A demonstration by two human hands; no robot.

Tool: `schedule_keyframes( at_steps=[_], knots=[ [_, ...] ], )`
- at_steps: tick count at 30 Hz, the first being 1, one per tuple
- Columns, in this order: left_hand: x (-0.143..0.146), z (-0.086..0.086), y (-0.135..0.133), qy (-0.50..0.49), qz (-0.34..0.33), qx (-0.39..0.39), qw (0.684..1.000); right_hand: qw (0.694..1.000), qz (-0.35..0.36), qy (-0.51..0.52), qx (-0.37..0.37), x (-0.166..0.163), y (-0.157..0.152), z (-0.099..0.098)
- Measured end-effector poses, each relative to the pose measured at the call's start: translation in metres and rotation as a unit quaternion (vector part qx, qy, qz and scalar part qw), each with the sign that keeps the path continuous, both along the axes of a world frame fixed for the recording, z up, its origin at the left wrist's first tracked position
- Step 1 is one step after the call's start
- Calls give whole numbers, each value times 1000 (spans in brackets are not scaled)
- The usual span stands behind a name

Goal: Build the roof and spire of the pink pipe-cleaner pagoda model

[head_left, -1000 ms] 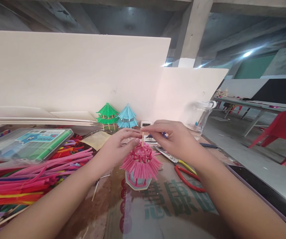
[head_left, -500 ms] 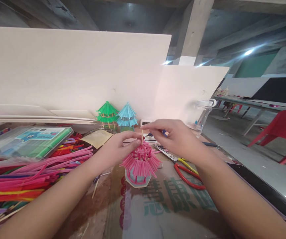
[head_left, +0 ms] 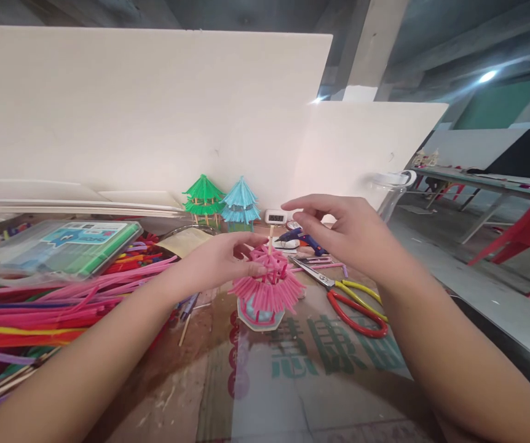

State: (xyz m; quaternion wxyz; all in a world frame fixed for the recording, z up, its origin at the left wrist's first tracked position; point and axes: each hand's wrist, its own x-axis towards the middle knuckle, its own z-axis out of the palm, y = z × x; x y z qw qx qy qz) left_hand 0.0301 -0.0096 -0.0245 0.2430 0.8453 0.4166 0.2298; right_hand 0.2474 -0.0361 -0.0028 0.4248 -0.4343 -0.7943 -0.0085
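Observation:
A pink pavilion model [head_left: 269, 295] made of pipe cleaners stands upright on a pale polygonal base, with a thin wooden stick [head_left: 271, 239] rising from its top. My left hand [head_left: 221, 261] closes on the upper tier from the left, thumb in front and fingers behind it. To the right and a little above the stick, my right hand [head_left: 339, 224] hovers with its fingers curved and apart, touching nothing that I can see. Scissors [head_left: 339, 295] with red and yellow handles lie right of the model. Behind them is a blue glue gun [head_left: 308, 240], partly covered by my right hand.
Green [head_left: 203, 197] and light blue pavilion models [head_left: 241, 200] stand at the back beside a small digital clock [head_left: 276, 216]. Bundled pipe cleaners [head_left: 62, 301] and a plastic case [head_left: 57, 249] fill the left. A clear jug [head_left: 389, 191] stands behind my right hand.
My left hand has slid down from the stick to the upper tier. My right hand has drawn away from the stick to the right. The camera view has shifted slightly.

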Motion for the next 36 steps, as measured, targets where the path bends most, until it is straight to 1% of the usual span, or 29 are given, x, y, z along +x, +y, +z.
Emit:
schedule_keyframes(
  at_steps=[4,7,10,15,19,22,26,30,36],
  knots=[
    [5,-5,1,-36,13,-14,999,1000,-1,-4,13,2,0,-1],
    [6,-6,1,-60,21,-22,998,1000,2,-4,5,1,1,-1],
    [6,-6,1,-61,7,-16,998,1000,21,-2,-15,-3,1,-1],
    [4,-6,2,-55,-11,-17,998,997,58,-39,-18,-9,0,-3],
    [4,-4,1,-49,-4,-18,999,998,52,-30,-14,-9,1,-4],
    [5,-3,1,-45,-6,-11,999,997,58,-44,-20,-9,1,-4],
    [5,-6,1,-38,6,5,999,999,33,-31,-17,-10,1,-2],
    [7,-8,1,-57,20,16,998,999,17,-31,-18,-8,-1,0],
    [7,-8,3,-61,14,2,998,999,12,-24,-19,-4,0,1]
  ],
)
